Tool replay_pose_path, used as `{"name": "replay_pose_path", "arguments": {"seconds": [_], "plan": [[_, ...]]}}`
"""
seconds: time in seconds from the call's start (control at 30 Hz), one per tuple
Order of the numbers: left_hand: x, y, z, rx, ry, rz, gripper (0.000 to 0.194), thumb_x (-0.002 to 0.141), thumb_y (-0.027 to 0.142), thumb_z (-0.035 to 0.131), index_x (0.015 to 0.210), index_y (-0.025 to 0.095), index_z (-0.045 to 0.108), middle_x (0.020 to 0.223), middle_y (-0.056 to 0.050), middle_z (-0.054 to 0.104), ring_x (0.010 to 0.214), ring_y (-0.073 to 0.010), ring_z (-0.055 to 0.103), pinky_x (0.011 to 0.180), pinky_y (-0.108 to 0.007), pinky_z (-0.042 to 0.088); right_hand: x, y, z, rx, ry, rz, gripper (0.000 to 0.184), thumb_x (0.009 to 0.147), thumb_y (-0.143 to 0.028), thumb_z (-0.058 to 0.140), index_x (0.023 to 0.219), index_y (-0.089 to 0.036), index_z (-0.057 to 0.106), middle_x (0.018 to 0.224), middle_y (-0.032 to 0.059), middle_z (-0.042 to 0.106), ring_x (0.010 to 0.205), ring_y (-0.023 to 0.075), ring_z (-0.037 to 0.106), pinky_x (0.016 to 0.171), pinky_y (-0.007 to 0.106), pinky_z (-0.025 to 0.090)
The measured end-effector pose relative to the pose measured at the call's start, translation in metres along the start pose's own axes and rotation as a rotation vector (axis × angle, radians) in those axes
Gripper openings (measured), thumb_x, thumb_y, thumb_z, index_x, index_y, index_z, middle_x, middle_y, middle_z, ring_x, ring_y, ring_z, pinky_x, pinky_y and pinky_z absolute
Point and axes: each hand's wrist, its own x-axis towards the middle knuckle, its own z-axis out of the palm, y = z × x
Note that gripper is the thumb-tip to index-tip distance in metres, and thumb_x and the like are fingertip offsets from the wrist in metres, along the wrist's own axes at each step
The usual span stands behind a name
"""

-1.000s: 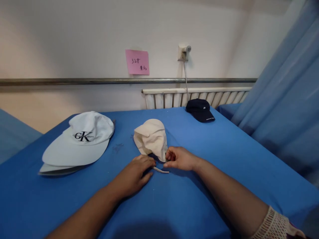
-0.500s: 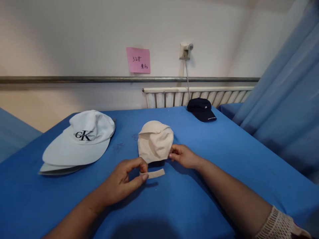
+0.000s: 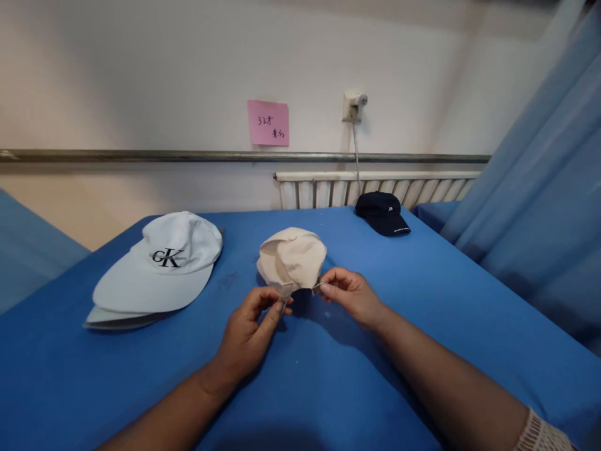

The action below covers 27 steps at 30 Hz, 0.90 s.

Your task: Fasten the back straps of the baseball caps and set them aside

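Observation:
A beige cap (image 3: 300, 257) rests on the blue-covered table with its back opening towards me. My left hand (image 3: 256, 322) is closed, pinching the cap's strap (image 3: 285, 292) between thumb and fingers so that its end points up. At the opening's right side, my right hand (image 3: 350, 294) pinches the cap's edge where a small thin piece shows, too small to make out fully. The cap's brim is hidden from view.
White caps (image 3: 164, 269) lie stacked on the left of the blue table cover (image 3: 300, 388). A dark navy cap (image 3: 382, 213) sits at the far right corner. Behind stand a radiator (image 3: 319, 191) and a wall rail (image 3: 206, 156); a blue curtain (image 3: 544, 163) hangs at right.
My left hand has moved up and right, turning the strap from lying sideways to pointing up beside the cap. The cap has tilted, and my right hand stays at its right edge.

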Motion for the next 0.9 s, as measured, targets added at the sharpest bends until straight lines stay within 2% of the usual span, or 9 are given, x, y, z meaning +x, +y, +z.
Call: {"name": "replay_pose_path", "arguments": {"seconds": [0.1, 0.2, 0.27, 0.33, 0.4, 0.57, 0.67, 0.8, 0.9], "plan": [[-0.003, 0.004, -0.004, 0.152, 0.032, 0.167, 0.014, 0.096, 0.023, 0.048, 0.107, 0.023, 0.057, 0.093, -0.004, 0.068, 0.077, -0.0161, 0.066, 0.07, -0.032, 0.056, -0.003, 0.0, 0.007, -0.071, 0.002, -0.085, 0.016, 0.081, -0.036, 0.069, 0.08, -0.02, 0.064, 0.076, -0.0001, 0.062, 0.07, 0.0129, 0.055, 0.067, 0.026, 0.046], [-0.004, 0.013, -0.008, 0.376, -0.009, 0.442, 0.021, 0.092, 0.014, 0.048, 0.107, 0.024, 0.06, 0.108, -0.008, 0.07, 0.101, -0.0215, 0.065, 0.091, -0.042, 0.052, -0.007, 0.002, 0.013, -0.165, -0.03, -0.148, 0.011, 0.083, -0.03, 0.066, 0.078, -0.02, 0.064, 0.08, -0.0004, 0.059, 0.075, 0.0131, 0.054, 0.072, 0.027, 0.044], [-0.004, 0.018, -0.008, 0.482, -0.11, 0.545, 0.024, 0.089, 0.01, 0.048, 0.105, 0.024, 0.061, 0.12, -0.009, 0.068, 0.118, -0.0251, 0.059, 0.102, -0.048, 0.045, -0.009, 0.004, 0.014, -0.215, -0.052, -0.146, 0.011, 0.083, -0.029, 0.065, 0.078, -0.02, 0.064, 0.081, -0.0006, 0.057, 0.075, 0.0128, 0.053, 0.071, 0.027, 0.043], [-0.002, 0.02, -0.007, 0.557, -0.231, 0.529, 0.025, 0.088, 0.01, 0.046, 0.103, 0.023, 0.062, 0.127, -0.008, 0.066, 0.128, -0.0258, 0.053, 0.109, -0.051, 0.039, -0.009, 0.007, 0.014, -0.214, -0.076, -0.11, 0.012, 0.083, -0.03, 0.065, 0.077, -0.02, 0.063, 0.08, -0.0008, 0.057, 0.073, 0.0126, 0.052, 0.069, 0.026, 0.043], [0.004, 0.016, -0.006, 0.621, -0.282, 0.452, 0.027, 0.089, 0.01, 0.043, 0.103, 0.022, 0.062, 0.13, -0.008, 0.066, 0.132, -0.0255, 0.051, 0.112, -0.052, 0.034, -0.009, 0.009, 0.013, -0.165, -0.116, -0.06, 0.015, 0.083, -0.033, 0.065, 0.077, -0.019, 0.061, 0.077, -0.0011, 0.058, 0.071, 0.0124, 0.052, 0.069, 0.027, 0.043], [0.027, -0.016, -0.018, 0.786, -0.17, 0.201, 0.038, 0.087, 0.012, 0.04, 0.118, 0.019, 0.061, 0.132, -0.01, 0.065, 0.132, -0.0291, 0.05, 0.113, -0.057, 0.029, -0.003, 0.016, 0.004, 0.032, -0.142, 0.073, 0.023, 0.078, -0.039, 0.071, 0.076, -0.019, 0.059, 0.071, -0.0014, 0.06, 0.066, 0.0125, 0.056, 0.068, 0.028, 0.046], [0.034, -0.027, -0.027, 0.782, -0.149, 0.083, 0.038, 0.086, 0.015, 0.041, 0.118, 0.017, 0.061, 0.121, -0.011, 0.069, 0.116, -0.0294, 0.062, 0.109, -0.056, 0.034, 0.001, 0.019, 0.001, 0.079, -0.087, 0.148, 0.026, 0.073, -0.04, 0.075, 0.074, -0.019, 0.06, 0.069, -0.0009, 0.062, 0.063, 0.0121, 0.057, 0.065, 0.028, 0.046], [0.027, -0.016, -0.025, 0.628, -0.076, 0.127, 0.024, 0.087, 0.02, 0.043, 0.099, 0.019, 0.063, 0.107, -0.01, 0.071, 0.103, -0.0271, 0.064, 0.095, -0.045, 0.046, 0.005, 0.022, 0.0, 0.125, -0.001, 0.21, 0.028, 0.071, -0.04, 0.077, 0.074, -0.018, 0.06, 0.065, -0.0013, 0.062, 0.059, 0.0116, 0.057, 0.061, 0.026, 0.045], [0.016, 0.0, -0.014, 0.509, -0.126, 0.169, 0.02, 0.089, 0.022, 0.042, 0.092, 0.02, 0.062, 0.096, -0.008, 0.07, 0.093, -0.0237, 0.064, 0.087, -0.039, 0.049, 0.006, 0.027, 0.003, 0.114, 0.009, 0.217, 0.027, 0.073, -0.039, 0.076, 0.075, -0.018, 0.059, 0.065, -0.0018, 0.062, 0.06, 0.0116, 0.058, 0.062, 0.026, 0.047]]}}
